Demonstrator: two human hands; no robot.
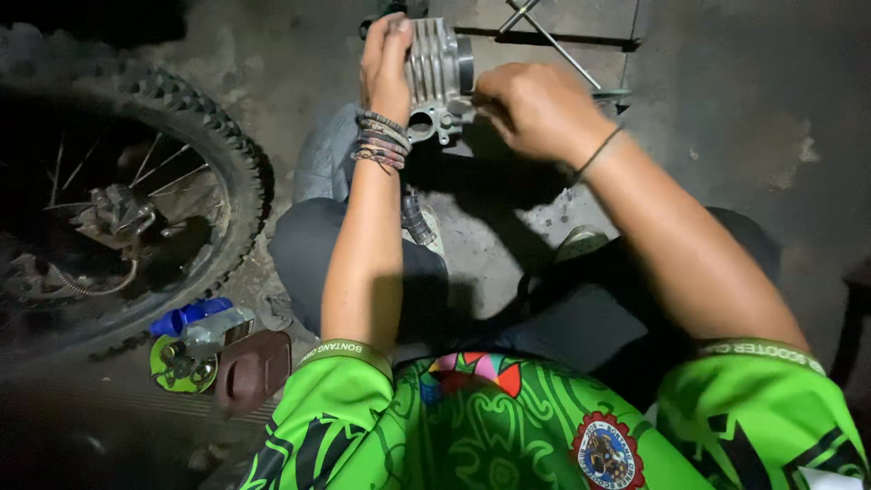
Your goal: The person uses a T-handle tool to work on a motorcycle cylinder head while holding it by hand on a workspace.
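Sleeves (363, 399) of a bright green patterned jersey fill the bottom of the frame, and the two bare forearms run up from them toward the top centre. Below the arms lie the person's dark trousers (308, 254) and two shoes (581, 240) on a grey concrete floor (726, 136).

At lower left, just beside the left sleeve, sit a brown moulded plastic part (252, 367), a small clear bottle with a blue cap (204, 327) and a round green piece (177, 367), bunched close together. Behind them, filling the left edge, a knobby motorcycle tyre (231, 154) curves round a spoked wheel with a sprocket and chain (100, 245) in deep shadow.

Near the top centre the left hand (386, 68), with a stack of woven bracelets (381, 141) on its wrist, is closed on the left side of a finned metal engine cylinder (440, 77), fingers wrapped over the fins and hiding that side. The cylinder is held up off the floor between both hands. The right hand (535, 109), a thin dark band (599, 152) on its wrist, is curled with fingertips pinched against the cylinder's right edge; whether it grips some small item there cannot be told, since the knuckles cover the contact.

Beyond the hands, at the top right, thin metal rods (553, 41) cross over the floor.
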